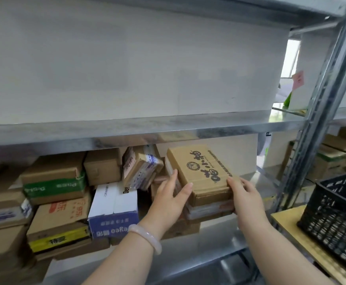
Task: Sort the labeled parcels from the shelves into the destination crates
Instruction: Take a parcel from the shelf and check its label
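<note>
A flat brown cardboard parcel (203,169) with black printed characters lies on top of a short stack on the lower metal shelf (215,243). My left hand (172,200) grips its left front corner, thumb on top. My right hand (244,196) holds its right front corner and reaches down the side of the box beneath. A black plastic crate (336,219) stands at the right on a wooden table (287,221).
Many other cardboard parcels fill the shelf to the left, among them a white and blue box (114,208) and a green-banded box (55,182). The shelf board above (127,130) overhangs closely. A metal upright (316,124) stands right, with more boxes (336,159) behind.
</note>
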